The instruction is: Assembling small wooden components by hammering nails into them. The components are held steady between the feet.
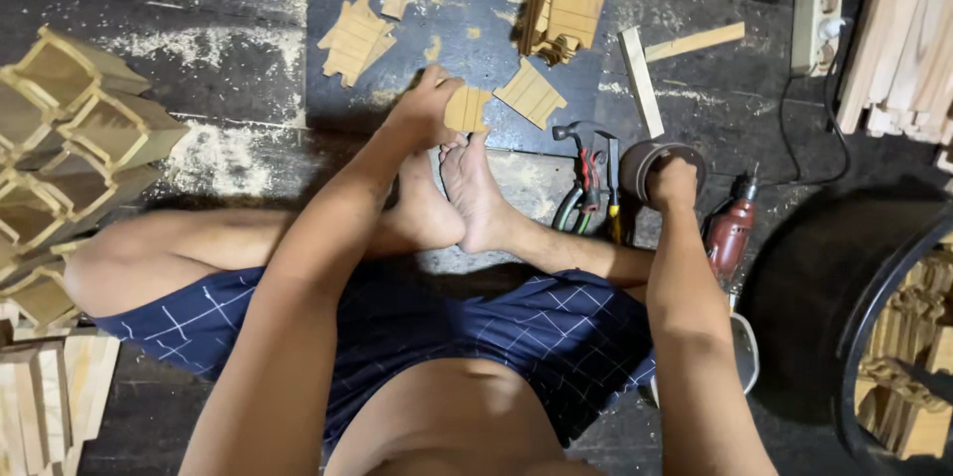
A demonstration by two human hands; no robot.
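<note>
sanding looks to be the step in hand, and from my remote seat i judge it goes best if the small wooden piece point(467, 109) meets the sanding disc point(657, 160) flat, with light pressure and fingertips kept back from the spinning face. the left hand point(429, 104) is curled closed on the piece, thumb and fingers pinching its left edge, so most of the wood sticks out to the right of the fingers, just above the toes of the bare feet point(462, 200). the right hand point(673, 183) is wrapped tight around the disc tool beside the red drill point(732, 230). piece and disc are well apart, with pliers point(586, 188) lying between them on the dusty floor point(238, 49).
</note>
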